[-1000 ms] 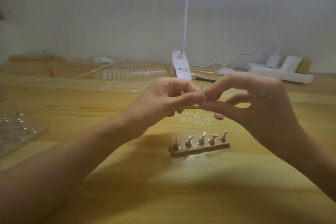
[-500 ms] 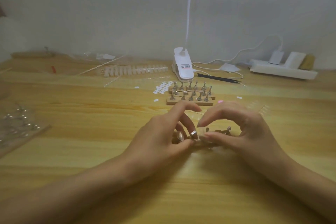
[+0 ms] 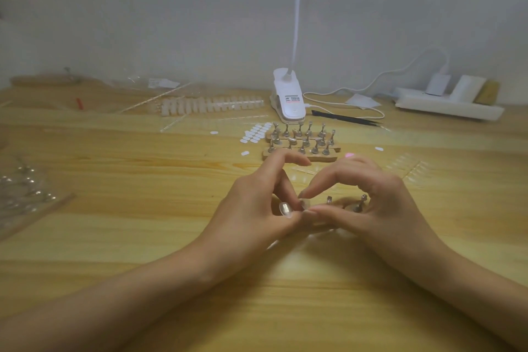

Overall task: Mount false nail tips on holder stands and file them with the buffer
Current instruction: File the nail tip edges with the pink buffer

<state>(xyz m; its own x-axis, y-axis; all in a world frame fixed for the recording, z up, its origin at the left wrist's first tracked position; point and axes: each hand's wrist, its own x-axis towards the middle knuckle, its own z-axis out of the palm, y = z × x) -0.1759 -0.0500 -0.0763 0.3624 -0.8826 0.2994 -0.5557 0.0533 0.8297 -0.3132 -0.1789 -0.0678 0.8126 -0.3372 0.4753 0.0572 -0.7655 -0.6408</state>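
Note:
A wooden holder base lies on the table in front of me, mostly hidden under my hands. A clear nail tip [image 3: 285, 209] sits on its leftmost stand. On the stand beside it is a second nail tip [image 3: 305, 203], pinched from the left by my left hand [image 3: 254, 211] and from the right by the thumb and index finger of my right hand [image 3: 368, 203]. Two bare metal stands [image 3: 329, 199] [image 3: 362, 200] show between my right fingers. No buffer can be made out.
Further back stand rows of holder stands [image 3: 303, 141], white adhesive pads [image 3: 257, 132], a clip lamp [image 3: 289, 98], black tweezers [image 3: 345, 118], a nail tip tray [image 3: 213, 104] and a power strip [image 3: 445, 104]. Loose clear tips [image 3: 408, 169] lie right; a plastic bag of stands [image 3: 23, 194] lies left.
Both hands came down from mid-air to the holder base on the table. Their fingertips now meet on the second stand's nail tip.

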